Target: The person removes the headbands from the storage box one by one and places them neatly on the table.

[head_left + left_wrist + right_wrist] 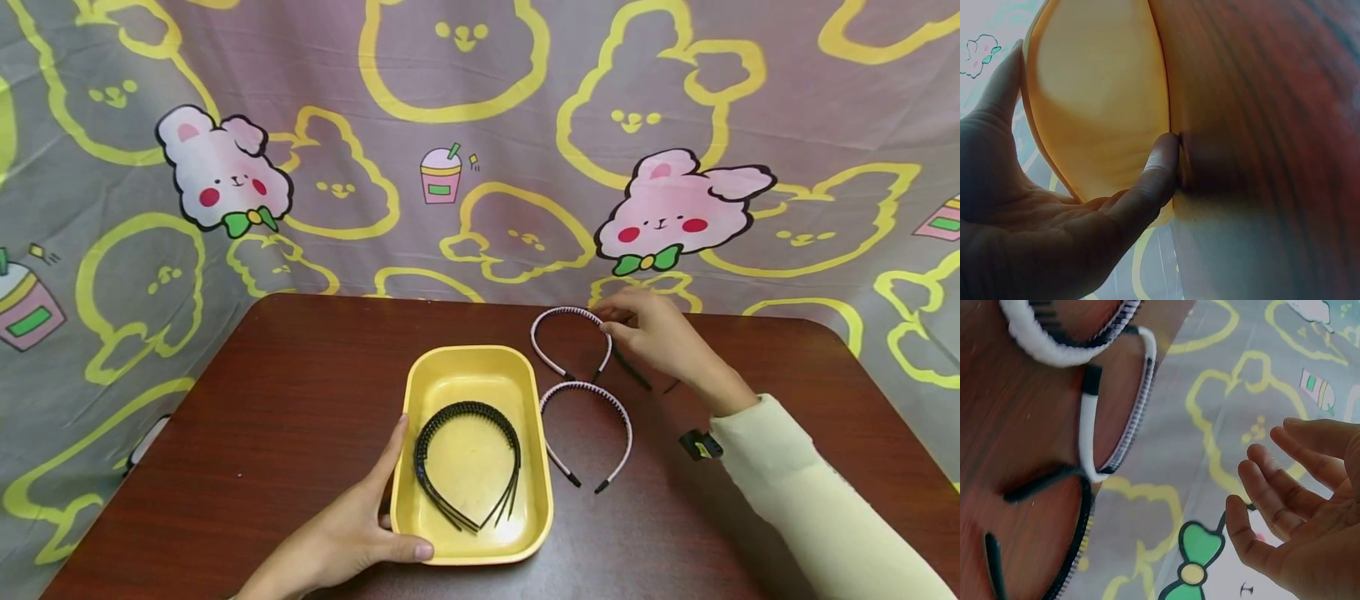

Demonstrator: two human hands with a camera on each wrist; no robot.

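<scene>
My left hand (348, 525) grips the near left corner of a yellow plastic tray (546, 467), thumb at the near side and fingers along the left wall. Inside the tray lie several black toothed headbands (468, 408), stacked together. My right hand (656, 333) hovers at the back right of the table, over a black headband (1079, 537) that it mostly hides in the head view. Its fingers look loosely extended and hold nothing in the right wrist view. Just left of that hand lies a white headband (570, 310); a second white headband (628, 417) lies nearer, beside the tray.
The dark red-brown wooden table (322, 400) has rounded back corners. Behind it hangs a grey-pink curtain (517, 150) with cartoon rabbits and cups. A small black device (701, 446) is at my right wrist, by the pale sleeve (795, 467).
</scene>
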